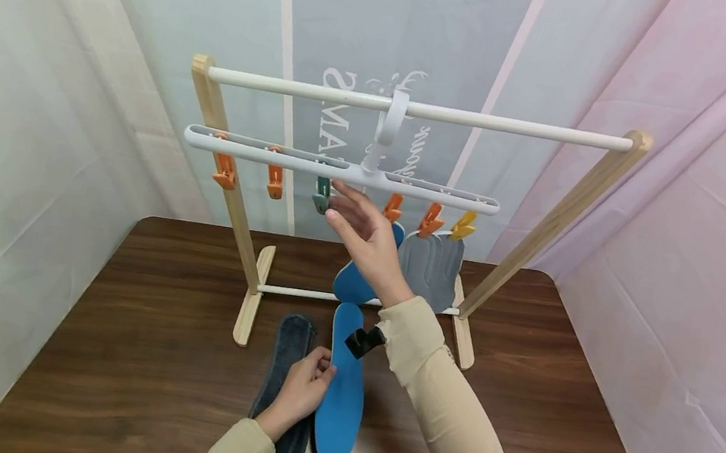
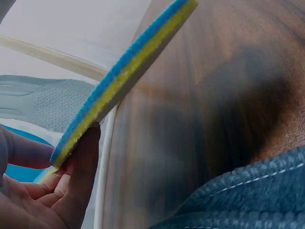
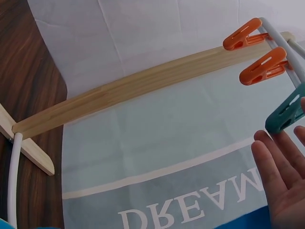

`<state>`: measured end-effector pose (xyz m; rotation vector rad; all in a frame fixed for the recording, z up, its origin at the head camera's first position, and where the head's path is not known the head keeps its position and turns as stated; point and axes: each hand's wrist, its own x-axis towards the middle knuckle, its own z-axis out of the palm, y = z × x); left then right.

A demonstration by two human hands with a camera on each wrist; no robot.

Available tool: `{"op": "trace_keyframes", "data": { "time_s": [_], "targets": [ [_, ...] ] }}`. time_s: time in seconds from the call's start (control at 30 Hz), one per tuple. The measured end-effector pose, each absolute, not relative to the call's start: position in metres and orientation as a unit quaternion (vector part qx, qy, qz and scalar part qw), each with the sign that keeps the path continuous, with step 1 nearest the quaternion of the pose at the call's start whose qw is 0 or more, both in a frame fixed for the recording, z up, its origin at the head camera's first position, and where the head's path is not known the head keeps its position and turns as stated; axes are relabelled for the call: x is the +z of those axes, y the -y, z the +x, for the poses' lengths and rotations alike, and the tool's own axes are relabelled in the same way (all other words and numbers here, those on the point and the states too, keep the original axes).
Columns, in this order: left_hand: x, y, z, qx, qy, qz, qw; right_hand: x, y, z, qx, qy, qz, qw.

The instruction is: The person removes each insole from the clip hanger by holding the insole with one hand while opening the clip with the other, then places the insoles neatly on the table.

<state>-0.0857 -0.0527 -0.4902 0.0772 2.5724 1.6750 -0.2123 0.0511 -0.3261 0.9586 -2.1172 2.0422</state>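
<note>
My left hand pinches the edge of a blue insole between thumb and fingers. In the left wrist view the insole shows a blue top and a yellow layer. Beneath the left hand lies a long dark blue cloth item with a stitched edge. My right hand is raised under the white clip hanger, its fingers extended beside the green clip. In the right wrist view the fingertips are at the lower end of the green clip; whether they touch it I cannot tell.
A wooden rack with a white top bar carries the hanger. Two orange clips hang at its left. At its right, another blue insole and grey ridged pieces hang from clips. The brown table lies below.
</note>
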Motion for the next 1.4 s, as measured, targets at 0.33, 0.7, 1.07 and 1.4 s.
{"op": "trace_keyframes", "data": {
  "time_s": [0.33,0.7,1.07,1.4],
  "targets": [
    [-0.500,0.050,-0.085,0.547,-0.833,0.027,0.076,-0.329,-0.053,-0.214,0.668,0.666,0.331,0.037],
    [-0.511,0.047,-0.086,0.549,-0.827,0.023,0.114,-0.329,-0.055,-0.213,0.670,0.668,0.321,0.035],
    [-0.515,0.039,-0.077,0.476,-0.875,0.027,0.086,-0.330,-0.055,-0.212,0.686,0.648,0.330,0.023],
    [-0.502,0.030,-0.074,0.419,-0.900,0.002,0.117,-0.334,-0.059,-0.212,0.682,0.653,0.326,0.031]
  ]
}}
